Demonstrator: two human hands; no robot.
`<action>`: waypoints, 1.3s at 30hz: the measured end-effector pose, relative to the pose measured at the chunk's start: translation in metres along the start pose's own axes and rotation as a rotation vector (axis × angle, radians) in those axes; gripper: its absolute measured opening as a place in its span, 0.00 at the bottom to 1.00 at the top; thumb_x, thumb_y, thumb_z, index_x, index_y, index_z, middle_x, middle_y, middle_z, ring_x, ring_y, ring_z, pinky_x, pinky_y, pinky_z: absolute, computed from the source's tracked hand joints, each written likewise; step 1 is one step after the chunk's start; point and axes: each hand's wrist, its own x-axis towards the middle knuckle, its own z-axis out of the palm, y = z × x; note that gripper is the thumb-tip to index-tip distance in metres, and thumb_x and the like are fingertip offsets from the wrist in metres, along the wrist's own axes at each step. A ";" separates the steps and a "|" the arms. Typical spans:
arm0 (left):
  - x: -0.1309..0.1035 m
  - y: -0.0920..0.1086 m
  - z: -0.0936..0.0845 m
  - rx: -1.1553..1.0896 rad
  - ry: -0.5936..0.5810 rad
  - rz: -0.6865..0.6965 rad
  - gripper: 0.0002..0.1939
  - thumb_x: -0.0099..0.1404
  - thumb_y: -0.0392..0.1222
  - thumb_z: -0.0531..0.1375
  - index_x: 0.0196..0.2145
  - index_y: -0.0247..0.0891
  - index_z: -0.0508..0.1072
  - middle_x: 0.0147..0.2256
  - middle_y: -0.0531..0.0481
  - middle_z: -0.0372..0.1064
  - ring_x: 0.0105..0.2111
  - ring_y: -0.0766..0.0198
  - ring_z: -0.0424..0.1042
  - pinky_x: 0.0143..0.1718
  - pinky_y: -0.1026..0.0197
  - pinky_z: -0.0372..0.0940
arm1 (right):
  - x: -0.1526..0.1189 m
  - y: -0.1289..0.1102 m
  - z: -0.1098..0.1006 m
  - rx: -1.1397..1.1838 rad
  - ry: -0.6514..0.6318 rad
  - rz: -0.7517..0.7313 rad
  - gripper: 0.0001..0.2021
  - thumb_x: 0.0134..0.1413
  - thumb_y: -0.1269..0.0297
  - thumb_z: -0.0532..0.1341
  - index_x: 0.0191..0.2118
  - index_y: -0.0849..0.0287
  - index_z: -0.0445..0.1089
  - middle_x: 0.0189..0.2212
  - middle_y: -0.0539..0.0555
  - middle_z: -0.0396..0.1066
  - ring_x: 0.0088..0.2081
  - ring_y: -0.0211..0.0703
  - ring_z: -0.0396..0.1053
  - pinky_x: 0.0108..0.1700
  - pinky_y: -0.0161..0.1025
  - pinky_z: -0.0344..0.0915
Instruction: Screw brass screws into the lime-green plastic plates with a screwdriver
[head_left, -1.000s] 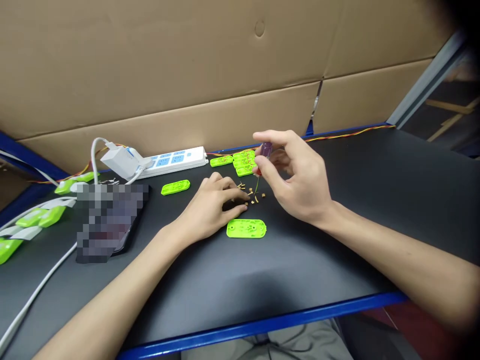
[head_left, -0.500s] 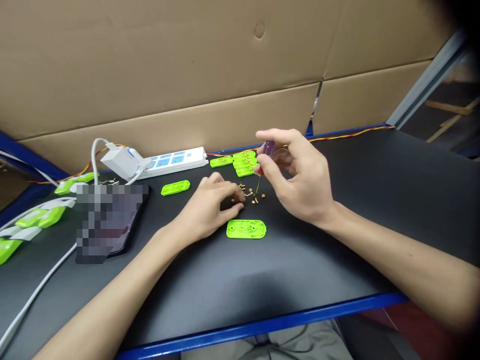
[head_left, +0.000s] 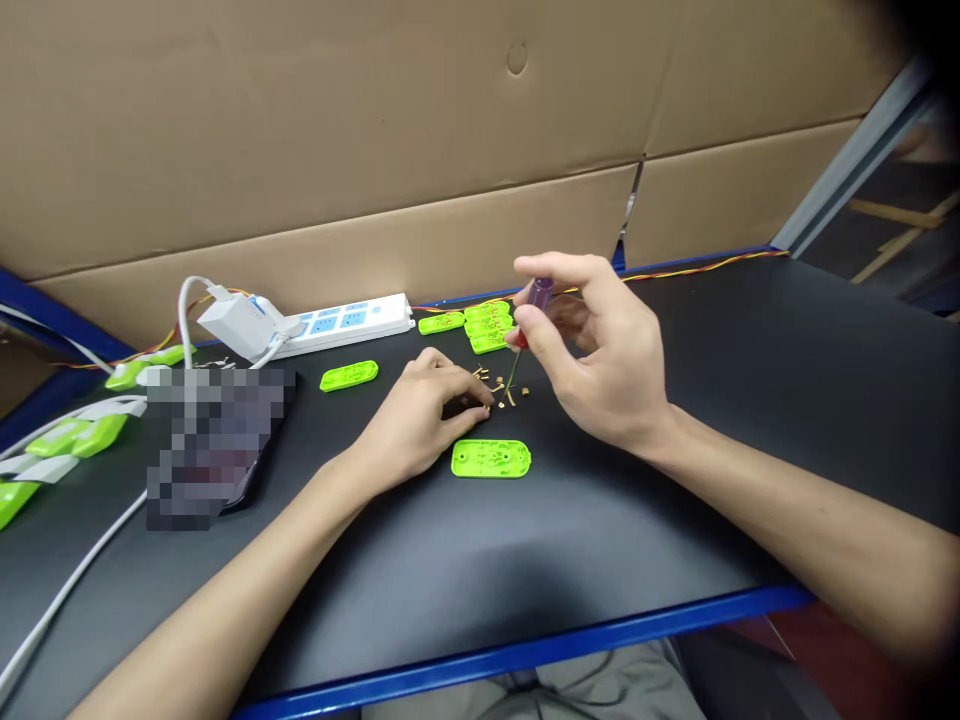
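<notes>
My right hand (head_left: 607,365) grips a screwdriver (head_left: 539,293) with a purple and red handle. Its thin shaft slants down to the tabletop, the tip among several small brass-coloured metal pieces (head_left: 511,397). To the left, my left hand (head_left: 420,410) rests low on the table. Thumb and forefinger are pinched at the edge of that pile, with a tiny brass-coloured piece (head_left: 487,407) at their tips. Just in front of both hands lies a bright green plastic shell half (head_left: 491,459), its ribbed inside facing up.
Behind the hands lie several green shells (head_left: 489,327), and another shell half (head_left: 349,376) is off to the left. A white power strip (head_left: 352,323) with a plugged-in charger (head_left: 238,325) stands along the cardboard wall. A dark phone-like device (head_left: 225,440), partly pixelated, and white cables occupy the left side.
The screwdriver tip has shifted slightly left among the brass pieces. A small piece now shows at my left fingertips. The green shells have stayed in place.
</notes>
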 end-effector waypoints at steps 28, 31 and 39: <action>0.005 0.002 0.006 0.067 -0.013 -0.016 0.10 0.67 0.46 0.58 0.40 0.44 0.78 0.40 0.49 0.73 0.41 0.56 0.61 0.44 0.52 0.56 | 0.000 0.001 0.003 0.076 0.048 0.003 0.12 0.62 0.63 0.58 0.50 0.50 0.65 0.41 0.52 0.69 0.34 0.39 0.74 0.40 0.42 0.78; 0.005 0.002 0.005 0.037 -0.026 -0.027 0.08 0.65 0.45 0.60 0.38 0.43 0.78 0.39 0.50 0.73 0.41 0.55 0.61 0.43 0.53 0.57 | 0.000 0.002 0.003 0.066 0.045 -0.002 0.12 0.62 0.62 0.58 0.50 0.50 0.64 0.41 0.52 0.69 0.34 0.39 0.74 0.40 0.44 0.78; 0.007 0.005 0.002 -0.023 -0.054 -0.054 0.05 0.63 0.43 0.61 0.34 0.42 0.77 0.37 0.51 0.74 0.40 0.56 0.62 0.44 0.53 0.56 | -0.002 0.003 0.004 0.088 0.037 0.006 0.12 0.61 0.65 0.59 0.50 0.50 0.64 0.40 0.51 0.69 0.33 0.38 0.75 0.39 0.42 0.78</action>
